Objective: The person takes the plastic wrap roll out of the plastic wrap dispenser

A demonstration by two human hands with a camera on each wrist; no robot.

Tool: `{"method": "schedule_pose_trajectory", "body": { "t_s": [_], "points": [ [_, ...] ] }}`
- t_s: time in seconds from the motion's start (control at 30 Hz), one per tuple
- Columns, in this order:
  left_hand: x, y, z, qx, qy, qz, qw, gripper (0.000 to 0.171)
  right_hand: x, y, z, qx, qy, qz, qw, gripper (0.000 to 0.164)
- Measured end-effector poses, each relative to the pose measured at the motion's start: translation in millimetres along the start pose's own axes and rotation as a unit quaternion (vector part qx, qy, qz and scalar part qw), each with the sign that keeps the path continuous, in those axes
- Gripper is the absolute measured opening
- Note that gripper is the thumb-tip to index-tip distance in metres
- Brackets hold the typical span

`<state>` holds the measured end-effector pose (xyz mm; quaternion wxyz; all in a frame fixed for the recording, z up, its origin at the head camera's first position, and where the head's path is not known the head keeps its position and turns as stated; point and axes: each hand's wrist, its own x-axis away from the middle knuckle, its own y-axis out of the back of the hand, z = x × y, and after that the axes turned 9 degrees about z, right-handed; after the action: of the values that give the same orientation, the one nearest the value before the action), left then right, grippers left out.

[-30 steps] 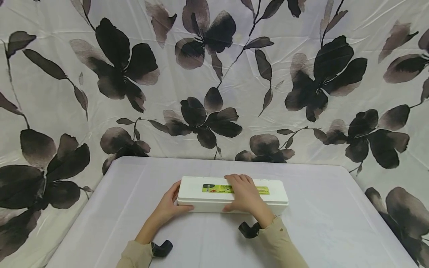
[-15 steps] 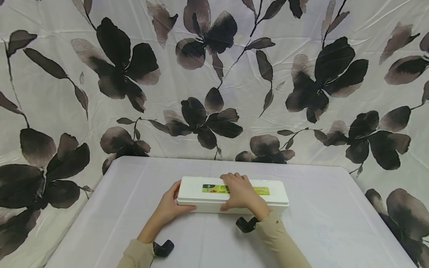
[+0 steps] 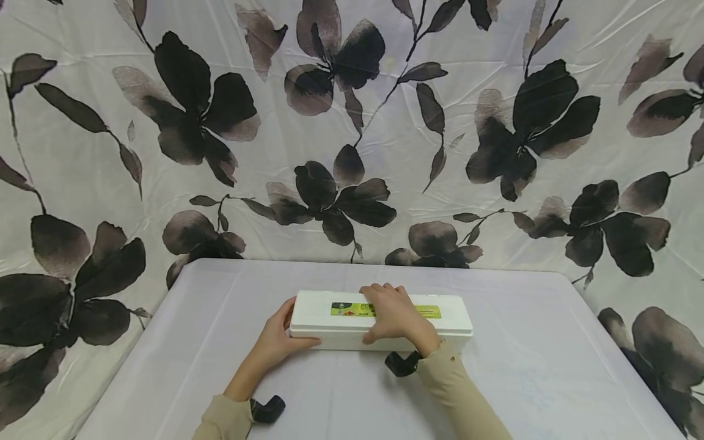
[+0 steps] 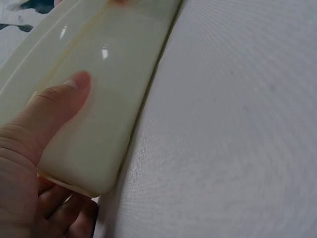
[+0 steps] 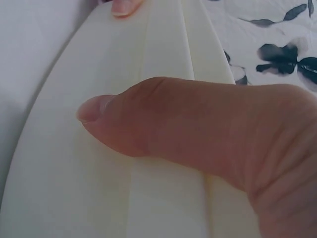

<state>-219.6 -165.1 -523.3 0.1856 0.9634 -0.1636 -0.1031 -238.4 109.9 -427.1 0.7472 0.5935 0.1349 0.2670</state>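
A long white lidded plastic box [image 3: 313, 315] with a yellow-green label [image 3: 352, 309] on its lid lies lengthwise across the table. My left hand [image 3: 277, 335] grips its left end, thumb along the front wall. In the left wrist view that thumb [image 4: 59, 106] presses the box's front, and the other fingers curl round the end. Over the middle of the lid, my right hand [image 3: 395, 315] spans the box, covering part of the label. Its thumb [image 5: 129, 116] lies on the front wall in the right wrist view; its fingertips reach toward the far edge. The lid sits on the box.
The table [image 3: 528, 354] has a white cover. Behind it hangs a pale cloth [image 3: 429, 140] printed with dark flowers. Dark wrist-worn devices [image 3: 267, 409] stick out from both beige sleeves [image 3: 459, 391] above the table.
My right hand has slid slightly to the left along the box, mostly in the first half second. The left hand and the box stay in place.
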Motion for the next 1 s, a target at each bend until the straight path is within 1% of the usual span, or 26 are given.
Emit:
{"method": "schedule_pose_trajectory", "body": {
  "t_s": [0.17, 0.27, 0.4, 0.6, 0.73, 0.87, 1.0],
  "points": [
    [-0.6, 0.6, -0.7, 0.004, 0.007, -0.002, 1.0, 0.107, -0.8, -1.0, 1.2, 0.0, -0.007, 0.004, 1.0, 0.097],
    [-1.7, 0.9, -0.6, 0.001, 0.003, -0.002, 1.0, 0.109, -2.0, -0.6, 0.0, 0.004, -0.006, 0.004, 1.0, 0.095],
    [-2.0, 1.9, -1.3, -0.003, 0.001, 0.004, 1.0, 0.111, -3.8, 2.4, -3.3, -0.002, 0.0, 0.013, 1.0, 0.088],
    [-0.1, 4.4, -0.1, -0.007, 0.004, 0.005, 0.9999, 0.112, -8.8, 11.6, -5.9, -0.042, 0.009, 0.048, 0.998, 0.085],
    [-0.1, 5.0, 1.5, -0.011, -0.007, 0.005, 0.9999, 0.111, -10.9, 15.3, -5.8, -0.047, 0.002, 0.069, 0.996, 0.086],
    [-0.3, 4.7, 2.4, -0.01, -0.006, 0.005, 0.9999, 0.111, -12.1, 18.0, -6.6, -0.055, -0.001, 0.087, 0.995, 0.087],
    [-0.5, 4.0, 3.5, -0.005, -0.006, 0.007, 0.9999, 0.109, -14.3, 20.3, -8.1, -0.066, 0.001, 0.1, 0.993, 0.082]
  ]
}}
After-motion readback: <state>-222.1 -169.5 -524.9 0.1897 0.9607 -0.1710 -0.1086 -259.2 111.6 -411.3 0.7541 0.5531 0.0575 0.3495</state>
